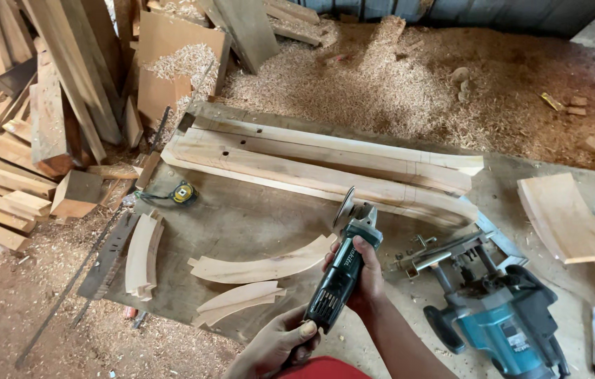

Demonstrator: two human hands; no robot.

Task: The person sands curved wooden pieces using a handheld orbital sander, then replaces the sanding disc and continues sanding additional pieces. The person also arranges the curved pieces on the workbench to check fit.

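Observation:
I hold a teal and black angle grinder with both hands above a low workbench. My right hand wraps the middle of its body. My left hand grips its rear end, thumb on top. The sanding disc at the front hangs just over a long curved wooden piece that lies across the bench. Another long board lies behind it. A curved offcut rests on the bench to the left of the grinder.
A teal router lies at the right, a curved board beyond it. A tape measure, small curved pieces and a thinner offcut lie left. Stacked planks stand at the left; sawdust covers the floor behind.

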